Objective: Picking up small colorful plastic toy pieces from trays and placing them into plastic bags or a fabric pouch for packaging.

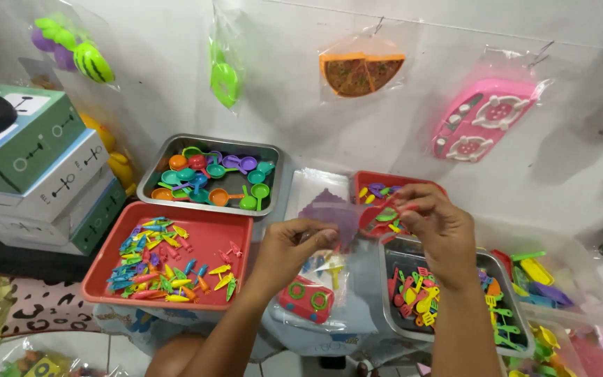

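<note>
My left hand point(291, 248) and right hand point(437, 234) both up at centre frame. Left fingers point(319, 237) pinch edge of clear plastic bag point(329, 262); bag hangs down, long axis vertical, mouth up, one red toy stove point(306, 299) inside at bottom. Right fingers point(403, 202) closed on small red-and-green piece point(385, 215), blurred, shape unclear. Two red trays: big one point(207, 234) lower left, second point(364, 180) half hidden behind hands. Two metal trays: one point(273, 150) upper centre, one point(389, 255) lower right, cut off by wrist.
</note>
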